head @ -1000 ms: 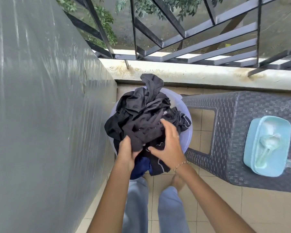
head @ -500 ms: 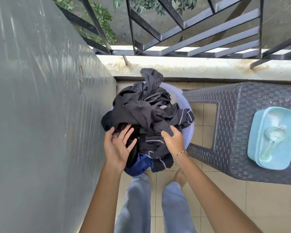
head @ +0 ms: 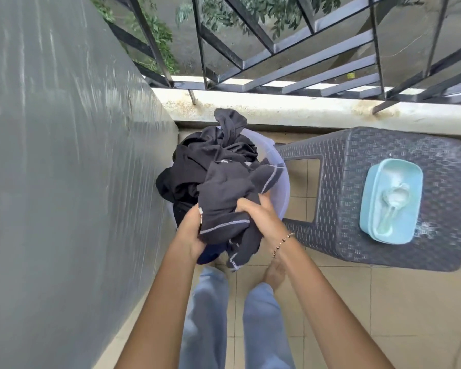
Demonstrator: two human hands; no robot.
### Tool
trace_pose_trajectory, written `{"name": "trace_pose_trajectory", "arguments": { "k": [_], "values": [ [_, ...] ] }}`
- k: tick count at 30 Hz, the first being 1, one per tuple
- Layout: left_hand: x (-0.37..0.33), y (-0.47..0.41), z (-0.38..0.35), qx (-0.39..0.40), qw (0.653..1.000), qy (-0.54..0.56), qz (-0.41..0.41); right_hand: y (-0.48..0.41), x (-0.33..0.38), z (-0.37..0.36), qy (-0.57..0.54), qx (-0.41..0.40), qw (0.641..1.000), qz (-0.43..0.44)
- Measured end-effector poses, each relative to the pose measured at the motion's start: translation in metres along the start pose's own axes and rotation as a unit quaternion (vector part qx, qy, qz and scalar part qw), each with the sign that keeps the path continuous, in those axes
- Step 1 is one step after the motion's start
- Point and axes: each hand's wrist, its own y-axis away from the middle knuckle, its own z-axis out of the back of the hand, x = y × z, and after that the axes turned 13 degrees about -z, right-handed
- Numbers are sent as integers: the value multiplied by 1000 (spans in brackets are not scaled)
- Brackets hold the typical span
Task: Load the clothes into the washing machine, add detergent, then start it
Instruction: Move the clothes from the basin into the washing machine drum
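Note:
A heap of dark clothes (head: 197, 161) fills a pale round basin (head: 282, 187) on the floor ahead of me. Both hands grip one dark garment with grey stitching (head: 224, 201) lifted off the near side of the heap. My left hand (head: 190, 230) holds its left edge from below. My right hand (head: 258, 217) clutches its right side, a bead bracelet on the wrist. A bit of blue cloth shows under the garment. A light blue lidded box (head: 390, 201) with white powder and a scoop sits to the right. No washing machine is identifiable.
A grey wall (head: 64, 182) runs close along the left. A dark woven plastic stool (head: 378, 198) stands right of the basin, bearing the blue box. A concrete ledge (head: 290, 110) with black metal railing closes the far side. Beige floor tiles, my legs and bare foot below.
Both hands have closed on the stitched dark garment and raised it from the heap toward me; half a second ago my left hand lay open on the clothes.

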Motion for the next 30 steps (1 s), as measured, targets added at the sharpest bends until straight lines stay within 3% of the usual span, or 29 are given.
{"name": "trace_pose_trajectory", "arguments": {
  "k": [2,4,9,11,15,17,19,22,25,30],
  "values": [
    [-5,6,2,-12,999,-23,-28,1,-4,16,109,-66,989,73],
    [-11,15,6,-23,999,-13,-37,5,-5,25,139,-73,983,97],
    [-26,55,3,-12,999,-5,-42,33,4,23,76,59,994,45],
    [-33,73,-11,4,998,13,-66,49,15,25,54,74,995,44],
    [-48,121,-40,-26,982,44,-180,94,52,30,46,11,990,133],
    [-50,152,-57,-5,974,48,-221,127,68,30,33,3,985,171],
    [-55,183,-79,33,969,21,-242,158,81,31,13,16,982,190],
    [-69,230,-105,16,961,-4,-275,210,93,34,-10,89,971,222],
    [-92,269,-118,-6,958,46,-282,254,106,35,-19,136,961,240],
    [-135,335,-125,31,929,182,-322,305,105,24,2,172,961,218]
  ]
}}
